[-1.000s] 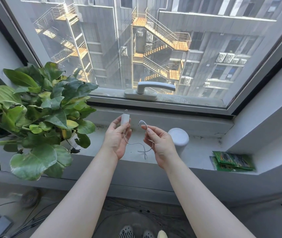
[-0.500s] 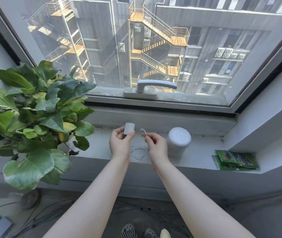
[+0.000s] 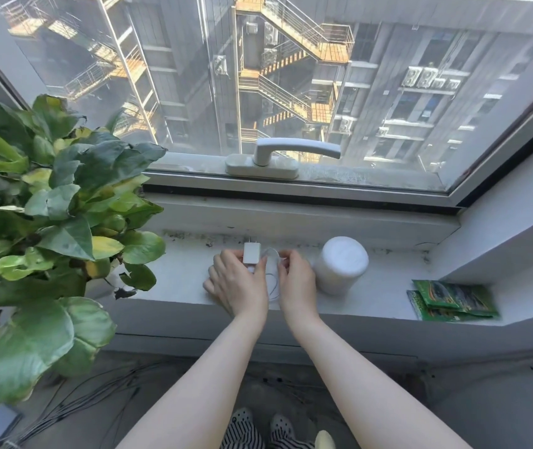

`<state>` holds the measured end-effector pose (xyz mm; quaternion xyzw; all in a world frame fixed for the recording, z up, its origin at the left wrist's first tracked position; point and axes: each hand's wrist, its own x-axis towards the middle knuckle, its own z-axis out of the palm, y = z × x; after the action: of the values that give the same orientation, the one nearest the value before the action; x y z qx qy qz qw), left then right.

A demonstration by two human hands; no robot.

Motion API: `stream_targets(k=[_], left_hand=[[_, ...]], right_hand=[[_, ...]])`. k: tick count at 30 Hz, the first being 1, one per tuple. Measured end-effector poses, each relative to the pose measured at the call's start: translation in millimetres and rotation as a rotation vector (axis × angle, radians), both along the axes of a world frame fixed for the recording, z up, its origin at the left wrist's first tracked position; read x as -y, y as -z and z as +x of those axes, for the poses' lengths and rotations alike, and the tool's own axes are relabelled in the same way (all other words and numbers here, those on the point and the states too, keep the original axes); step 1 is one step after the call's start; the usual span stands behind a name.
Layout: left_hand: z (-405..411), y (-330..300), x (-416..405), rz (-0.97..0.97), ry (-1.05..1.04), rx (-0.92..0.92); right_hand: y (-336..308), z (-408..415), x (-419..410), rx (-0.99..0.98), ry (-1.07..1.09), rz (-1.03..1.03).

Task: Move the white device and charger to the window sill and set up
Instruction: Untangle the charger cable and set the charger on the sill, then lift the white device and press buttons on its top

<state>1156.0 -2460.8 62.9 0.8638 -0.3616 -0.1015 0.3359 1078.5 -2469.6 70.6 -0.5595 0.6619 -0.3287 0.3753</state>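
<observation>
A white cylindrical device [image 3: 341,264] stands upright on the window sill [image 3: 385,286], just right of my hands. My left hand [image 3: 237,283] grips a small white charger plug [image 3: 251,253], prongs pointing toward the window. My right hand [image 3: 296,280] pinches the thin white cable [image 3: 271,273] that runs from the charger and loops between both hands. Both hands rest low over the sill, left of the device.
A large leafy green plant [image 3: 48,215] fills the left side and overhangs the sill. Green packets [image 3: 453,299] lie at the sill's right end. A white window handle [image 3: 288,150] sits on the frame behind. Cables run across the floor [image 3: 96,400] below.
Both hands have lowered from mid-air down onto the sill with the charger and cable, and have drawn closer together next to the device.
</observation>
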Motion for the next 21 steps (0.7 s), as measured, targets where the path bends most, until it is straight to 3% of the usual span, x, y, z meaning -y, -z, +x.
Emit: stream_targets(k=[9,21], left_hand=[[5,10,-1,0.082,0.04,0.153],[7,0,-7,0.032,0.045,0.059]], right_hand=[[4,4,2,-0.274,-0.081,-0.075],[-6,1,-21,-0.394,-0.171,-0.146]])
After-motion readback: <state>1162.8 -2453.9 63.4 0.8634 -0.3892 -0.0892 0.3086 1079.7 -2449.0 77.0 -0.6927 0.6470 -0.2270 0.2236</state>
